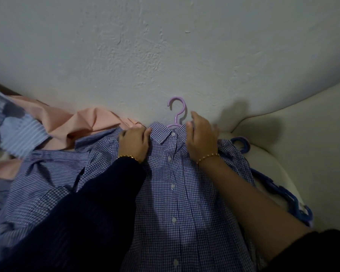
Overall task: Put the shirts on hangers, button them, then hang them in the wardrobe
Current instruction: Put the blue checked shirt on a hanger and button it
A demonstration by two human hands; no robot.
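Had the checked shirt (175,193) lying front up on the cream cushion (302,124), buttoned down the placket, collar towards the white wall (165,55). Had the lilac hanger (177,114) inside it, hook poking out above the collar against that wall. Bunched the cloth just left of the collar in the curled fingers of the left hand (134,142). Rested the right hand (201,138) on the other shoulder, thumb at the collar edge, fingers loosely spread. Wore a gold bracelet (207,157) on each wrist. Had blue hangers (283,195) lying just beside the shirt's right sleeve. Had a peach shirt (82,122), a pale striped shirt (18,134) and a blue striped shirt (47,169) heaped to the left, the last touching the checked one.
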